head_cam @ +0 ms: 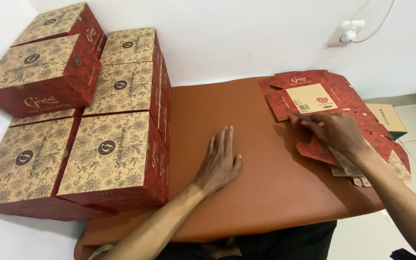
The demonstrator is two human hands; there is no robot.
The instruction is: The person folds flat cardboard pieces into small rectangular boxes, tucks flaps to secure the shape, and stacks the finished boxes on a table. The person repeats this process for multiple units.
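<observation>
My left hand lies flat, palm down, on the brown padded table near its middle, fingers spread and holding nothing. My right hand rests on a pile of flat, unfolded red cardboard box blanks at the table's right side, its fingertips touching the edge of the top blank. It is unclear whether the fingers pinch a blank. The top blank shows a tan panel with a label.
Several assembled red boxes with tan floral lids are stacked at the left against the white wall. A wall socket with a white cable is at the upper right. A tan carton sits on the floor beyond the table's right edge.
</observation>
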